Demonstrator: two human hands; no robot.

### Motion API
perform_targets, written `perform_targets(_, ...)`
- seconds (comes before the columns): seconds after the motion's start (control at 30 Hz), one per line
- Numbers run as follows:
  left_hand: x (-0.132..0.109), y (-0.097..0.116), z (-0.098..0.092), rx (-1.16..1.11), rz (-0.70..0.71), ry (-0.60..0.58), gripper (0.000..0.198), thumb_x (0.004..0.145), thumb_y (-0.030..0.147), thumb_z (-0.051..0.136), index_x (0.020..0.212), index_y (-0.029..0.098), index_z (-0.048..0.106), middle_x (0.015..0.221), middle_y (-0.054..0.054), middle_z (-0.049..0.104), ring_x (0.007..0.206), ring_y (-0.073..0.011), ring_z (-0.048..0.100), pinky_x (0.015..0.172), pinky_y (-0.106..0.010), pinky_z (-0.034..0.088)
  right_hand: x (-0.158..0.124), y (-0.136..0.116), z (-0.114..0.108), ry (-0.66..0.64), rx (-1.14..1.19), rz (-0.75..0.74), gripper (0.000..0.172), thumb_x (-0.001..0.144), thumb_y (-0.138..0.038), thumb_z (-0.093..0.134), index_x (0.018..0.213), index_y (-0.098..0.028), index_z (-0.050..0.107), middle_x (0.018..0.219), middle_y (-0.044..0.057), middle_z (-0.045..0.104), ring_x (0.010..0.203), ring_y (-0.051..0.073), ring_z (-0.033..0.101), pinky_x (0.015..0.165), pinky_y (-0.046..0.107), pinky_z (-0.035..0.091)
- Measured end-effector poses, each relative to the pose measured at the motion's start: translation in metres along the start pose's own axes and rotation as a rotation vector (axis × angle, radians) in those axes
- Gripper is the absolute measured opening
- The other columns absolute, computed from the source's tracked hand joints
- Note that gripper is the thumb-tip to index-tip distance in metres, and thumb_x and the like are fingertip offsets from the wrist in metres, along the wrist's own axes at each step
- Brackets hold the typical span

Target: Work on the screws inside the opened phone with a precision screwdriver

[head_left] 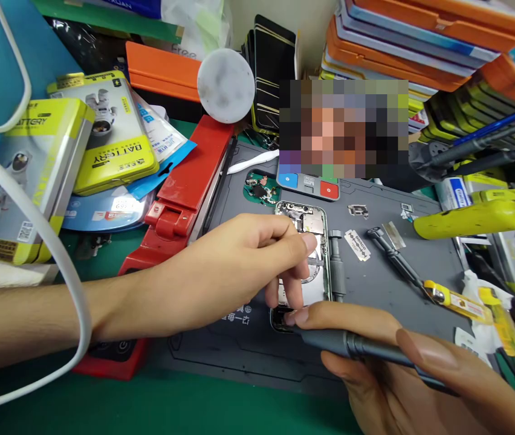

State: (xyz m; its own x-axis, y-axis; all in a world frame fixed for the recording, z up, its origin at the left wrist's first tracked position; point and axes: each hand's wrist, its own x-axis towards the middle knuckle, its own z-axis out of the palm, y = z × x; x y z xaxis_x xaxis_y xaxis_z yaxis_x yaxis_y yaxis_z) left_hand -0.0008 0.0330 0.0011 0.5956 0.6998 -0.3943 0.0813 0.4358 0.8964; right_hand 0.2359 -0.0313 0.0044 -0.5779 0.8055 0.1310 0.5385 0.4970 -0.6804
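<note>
Counter [221, 399]: opened phone [317, 289] under left hand [262, 249], grip unclear; dark tool [336, 343] in right hand [434, 350]; apparently fine work, steadiness needed next.

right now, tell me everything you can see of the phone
The phone lies flat on the grey mat, its insides bared: silvery, metal-looking plates, part of a ring near the middle, small parts at the far end and a dark near end, inside a thin pale frame with rounded corners. The left hand covers part of its middle; the right hand, with a dark tool, reaches over its near end. Whether the tool's tip touches it is hidden.
</note>
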Motion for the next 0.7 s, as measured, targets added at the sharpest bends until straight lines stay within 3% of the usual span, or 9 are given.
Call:
perform_targets(0.13,-0.001,0.001,0.000,0.047,0.011,0.005,0.034,0.112,0.040,0.056,0.083,0.023,0.063,0.074,0.007,0.076,0.067,-0.0087,0.063,0.062,-0.020,0.049,-0.001,0.003,0.017,0.160,0.237,0.042,0.050,0.105,-0.009,0.055,0.139,-0.039,0.077,0.101,-0.005,0.089,0.068,0.017,0.083,0.065,0.022,0.072)
perform_targets(0.2,-0.001,0.001,0.000,0.052,0.014,0.014,0.034,0.112,0.038,0.055,0.083,0.023,0.063,0.074,0.007,0.076,0.068,-0.0086,0.063,0.062,-0.020,0.050,-0.002,0.004,0.019,0.164,0.306,0.045,0.057,0.105,-0.004,0.049,0.141,-0.040,0.076,0.099,-0.005,0.089,0.064,0.016,0.082,0.058,0.021,0.070)
perform_targets(0.37,0.001,0.000,0.000,0.013,0.013,-0.011,0.032,0.111,0.037,0.057,0.083,0.022,0.062,0.071,0.007,0.075,0.065,-0.0075,0.060,0.058,-0.018,0.046,-0.004,0.005,0.004,-0.029,0.273,0.066,0.049,0.106,-0.006,0.054,0.139,-0.035,0.077,0.115,0.000,0.089,0.084,0.020,0.088,0.066,0.022,0.073)
perform_targets(0.5,0.001,0.000,0.000,0.006,0.011,-0.017,0.030,0.110,0.037,0.059,0.084,0.021,0.062,0.073,0.006,0.075,0.065,-0.0070,0.061,0.056,-0.017,0.045,-0.014,0.015,0.018,0.141,0.294,-0.073,0.049,0.105,-0.013,0.058,0.148,-0.032,0.070,0.116,0.004,0.089,0.070,0.018,0.085,0.062,0.021,0.072)
perform_targets(0.6,0.001,0.000,0.000,0.004,0.015,-0.020,0.030,0.110,0.037,0.061,0.084,0.021,0.062,0.073,0.005,0.076,0.065,-0.0073,0.061,0.056,-0.017,0.045,-0.019,0.021,0.030,0.166,0.254,-0.160,0.056,0.104,-0.008,0.056,0.155,-0.031,0.064,0.123,0.005,0.087,0.070,0.017,0.085,0.066,0.021,0.072)
perform_targets(0.7,0.000,-0.001,0.000,-0.005,0.007,-0.020,0.030,0.110,0.038,0.061,0.085,0.021,0.062,0.073,0.005,0.076,0.066,-0.0073,0.061,0.057,-0.017,0.045,-0.018,0.019,0.026,0.164,0.224,-0.166,0.057,0.104,-0.007,0.055,0.153,-0.034,0.065,0.115,0.002,0.089,0.068,0.016,0.084,0.066,0.019,0.072)
